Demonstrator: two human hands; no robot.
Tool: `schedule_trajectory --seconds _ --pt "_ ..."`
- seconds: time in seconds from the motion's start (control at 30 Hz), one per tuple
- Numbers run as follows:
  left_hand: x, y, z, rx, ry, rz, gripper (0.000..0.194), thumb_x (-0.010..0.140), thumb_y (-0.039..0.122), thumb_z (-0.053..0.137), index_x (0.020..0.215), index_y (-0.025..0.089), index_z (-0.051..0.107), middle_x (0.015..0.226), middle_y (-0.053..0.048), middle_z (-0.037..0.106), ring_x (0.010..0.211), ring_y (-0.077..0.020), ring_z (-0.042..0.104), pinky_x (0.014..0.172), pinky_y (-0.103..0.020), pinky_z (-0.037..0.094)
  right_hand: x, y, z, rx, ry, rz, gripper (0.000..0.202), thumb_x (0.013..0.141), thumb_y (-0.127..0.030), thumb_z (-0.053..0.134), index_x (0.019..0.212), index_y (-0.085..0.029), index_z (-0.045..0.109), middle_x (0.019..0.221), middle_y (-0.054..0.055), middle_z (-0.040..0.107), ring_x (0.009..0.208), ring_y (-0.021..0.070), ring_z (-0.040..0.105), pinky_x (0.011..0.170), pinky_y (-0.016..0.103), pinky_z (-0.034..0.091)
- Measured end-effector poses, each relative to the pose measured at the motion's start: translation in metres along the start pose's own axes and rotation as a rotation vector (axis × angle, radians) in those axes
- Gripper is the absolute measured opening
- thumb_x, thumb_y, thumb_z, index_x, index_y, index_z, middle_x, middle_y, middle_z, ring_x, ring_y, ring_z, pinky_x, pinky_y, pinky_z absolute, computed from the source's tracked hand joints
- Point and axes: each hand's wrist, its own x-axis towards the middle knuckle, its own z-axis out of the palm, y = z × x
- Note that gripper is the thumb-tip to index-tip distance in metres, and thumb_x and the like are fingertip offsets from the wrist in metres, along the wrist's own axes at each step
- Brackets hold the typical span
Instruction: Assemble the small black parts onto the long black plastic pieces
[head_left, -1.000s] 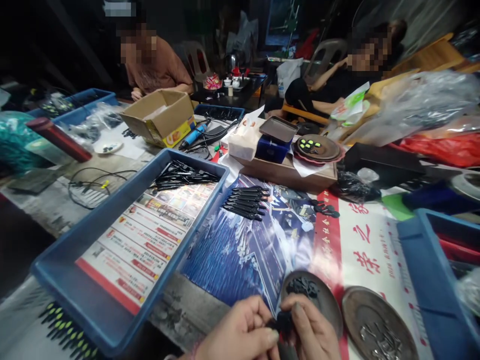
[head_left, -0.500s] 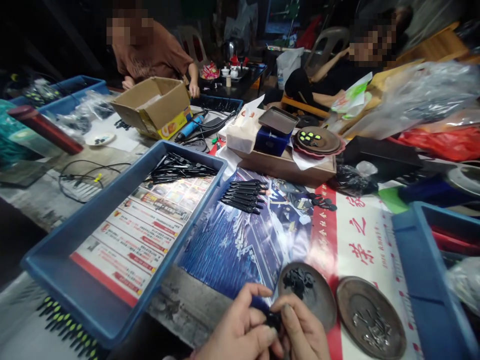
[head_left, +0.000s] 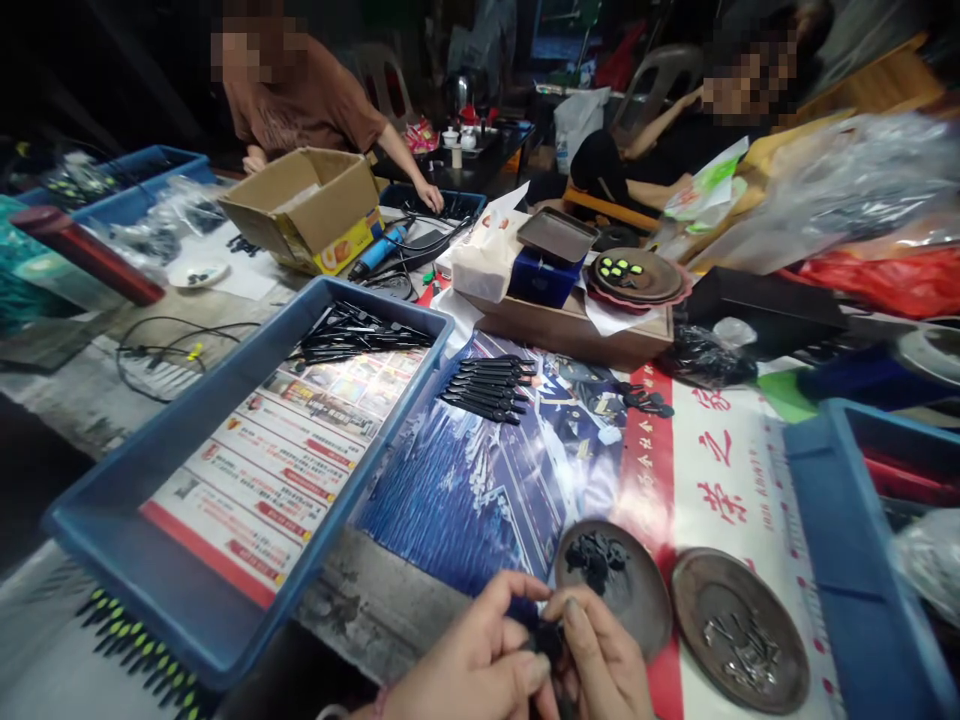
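Note:
At the bottom of the view, my left hand and my right hand meet, with fingers closed round a small black part that they partly hide. Just beyond my right hand is a brown dish of small black pieces. Another brown dish to its right has small shiny pieces in it. Farther off, a row of black handle-like parts lies on the blue printed poster. A few dark oval-ended parts lie to the right of that row.
A big blue tray with black sticks stands at left; another blue bin is at right. Behind are a cardboard box, a tissue pack and a dish of yellow-green pieces. Two people sit across the table.
The arm of the person at the back left has reached rightward, its hand now at the far blue tray. My hands have barely moved and still hold the black part.

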Motion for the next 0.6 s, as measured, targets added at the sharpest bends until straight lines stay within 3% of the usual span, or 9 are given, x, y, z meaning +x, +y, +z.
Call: schedule_trajectory --seconds 0.1,0.2,0.27,0.4,0.5,0.6 --pt "0.002 0.006 0.002 0.078 0.030 -0.007 0.044 0.086 0.031 0.060 0.124 0.019 0.042 0.072 0.004 0.062 0.038 -0.0037 0.039 0.036 -0.016 0.025 0.001 -0.006 0.000 -0.090 -0.021 -0.037 0.043 0.088 -0.064 0.057 0.084 -0.021 0.059 0.046 -0.010 0.038 0.036 0.0080 0.037 0.036 0.017 0.029" --pt "0.004 0.014 0.004 0.177 0.041 0.006 0.038 0.087 0.027 0.055 0.123 0.018 0.044 0.077 0.003 0.062 0.040 -0.0037 0.040 0.039 -0.016 0.030 0.000 -0.022 -0.014 -0.271 0.008 -0.131 0.043 0.090 -0.060 0.054 0.095 -0.019 0.064 0.050 -0.005 0.050 0.042 0.0113 0.050 0.042 0.018 0.041" --pt "0.006 0.018 0.003 0.213 0.028 0.021 0.030 0.089 0.029 0.054 0.116 0.017 0.048 0.078 0.001 0.064 0.042 -0.0033 0.040 0.041 -0.016 0.030 -0.005 -0.036 -0.038 -0.448 0.135 -0.238 0.040 0.091 -0.057 0.054 0.097 -0.019 0.067 0.056 -0.001 0.060 0.048 0.0145 0.058 0.047 0.020 0.049" --pt "0.013 0.015 -0.002 0.216 0.004 0.040 0.023 0.092 0.039 0.054 0.097 0.017 0.049 0.078 0.000 0.066 0.043 -0.0028 0.041 0.043 -0.017 0.029 -0.021 -0.058 -0.110 -0.873 0.456 -0.379 0.030 0.086 -0.049 0.059 0.090 -0.021 0.071 0.077 0.006 0.075 0.067 0.0200 0.072 0.056 0.021 0.057" --pt "0.018 0.008 -0.005 0.194 -0.004 0.033 0.026 0.092 0.044 0.054 0.094 0.019 0.047 0.077 0.001 0.065 0.043 -0.0033 0.043 0.043 -0.017 0.030 -0.026 -0.063 -0.150 -1.133 0.498 -0.404 0.030 0.086 -0.047 0.054 0.088 -0.022 0.071 0.086 0.008 0.076 0.077 0.0234 0.074 0.064 0.027 0.059" --pt "0.020 0.004 -0.004 0.174 -0.011 0.026 0.027 0.092 0.045 0.056 0.093 0.020 0.046 0.075 0.002 0.065 0.042 -0.0033 0.043 0.043 -0.017 0.029 -0.017 -0.063 -0.161 -1.308 0.460 -0.371 0.034 0.088 -0.045 0.045 0.087 -0.021 0.068 0.086 0.010 0.074 0.080 0.0265 0.073 0.071 0.036 0.059"
